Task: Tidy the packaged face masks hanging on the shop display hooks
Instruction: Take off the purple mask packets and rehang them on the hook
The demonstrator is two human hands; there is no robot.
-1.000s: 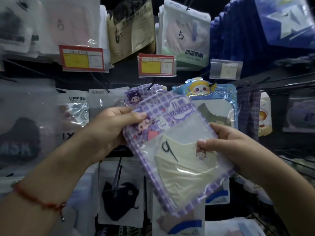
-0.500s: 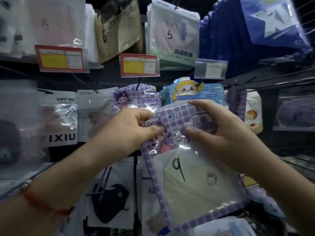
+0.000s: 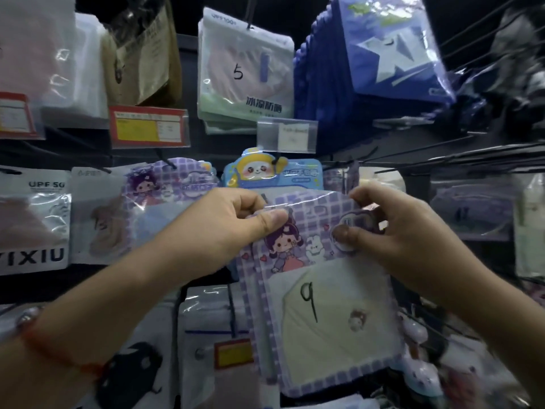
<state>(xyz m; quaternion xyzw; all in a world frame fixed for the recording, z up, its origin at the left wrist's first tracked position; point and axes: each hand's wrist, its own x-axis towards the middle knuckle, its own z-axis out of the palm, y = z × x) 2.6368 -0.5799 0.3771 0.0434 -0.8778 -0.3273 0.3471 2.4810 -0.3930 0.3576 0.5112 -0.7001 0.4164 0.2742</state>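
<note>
A purple checked mask packet (image 3: 324, 314) with a cartoon girl and a hand-written 9 hangs upright in front of me, a pale yellow mask inside. My left hand (image 3: 224, 228) pinches its top left corner between thumb and fingers. My right hand (image 3: 392, 231) pinches its top right edge, thumb on the front. Just behind its top sits a blue packet with a yellow cartoon face (image 3: 265, 172) on a hook. A matching purple checked packet (image 3: 171, 184) hangs to the left.
Upper hooks carry a pale green packet marked 5 (image 3: 244, 72), a thick stack of blue packets (image 3: 371, 60) and a brown packet (image 3: 141, 54). Red and yellow price tags (image 3: 149, 126) and a clear tag (image 3: 287, 134) jut forward. Bare wire hooks (image 3: 442, 160) stick out at right.
The purple packet has swung from tilted to upright and risen toward the hooks. My right hand moved from its side up to its top edge; my left hand shifted right along the top.
</note>
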